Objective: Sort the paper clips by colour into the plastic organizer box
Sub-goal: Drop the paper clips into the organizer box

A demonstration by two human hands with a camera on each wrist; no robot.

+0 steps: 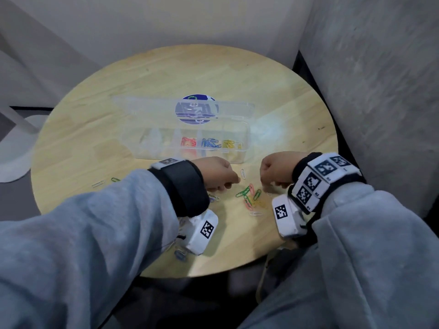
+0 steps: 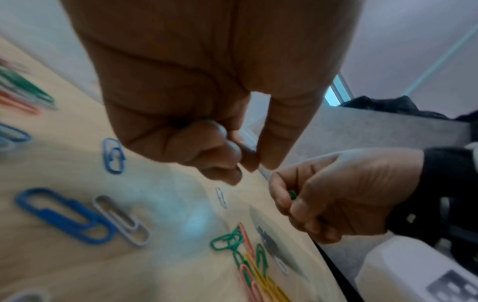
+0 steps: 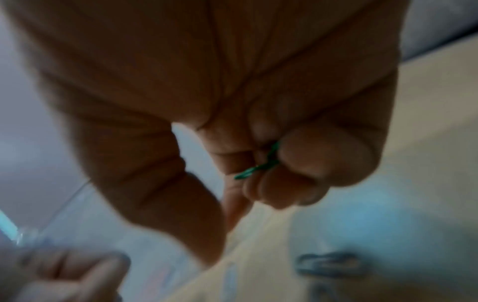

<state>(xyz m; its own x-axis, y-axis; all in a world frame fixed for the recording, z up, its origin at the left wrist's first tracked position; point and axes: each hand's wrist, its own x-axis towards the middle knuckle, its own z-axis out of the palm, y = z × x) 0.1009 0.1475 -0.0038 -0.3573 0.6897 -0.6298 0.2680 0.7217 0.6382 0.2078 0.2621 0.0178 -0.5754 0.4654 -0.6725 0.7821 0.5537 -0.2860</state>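
The clear organizer box (image 1: 133, 148) lies open on the round wooden table (image 1: 166, 74); its compartments hold red clips (image 1: 188, 141), blue clips (image 1: 210, 143) and yellow clips (image 1: 231, 144). A mixed pile of green, pink and yellow clips (image 1: 249, 197) (image 2: 248, 261) lies between my hands. My right hand (image 1: 273, 176) (image 3: 258, 183) hovers right of the pile and pinches a green clip (image 3: 258, 167) (image 2: 293, 194) in curled fingers. My left hand (image 1: 221, 176) (image 2: 253, 165) hovers left of the pile, fingers curled, thumb against fingertips; nothing shows plainly between them.
A white clip (image 1: 243, 173) lies between hands and box. A blue clip (image 2: 64, 214), a silver clip (image 2: 121, 220) and another blue clip (image 2: 113, 156) lie under my left hand. A green clip (image 1: 115, 179) sits far left. A grey upholstered surface (image 1: 380, 91) borders the table's right side.
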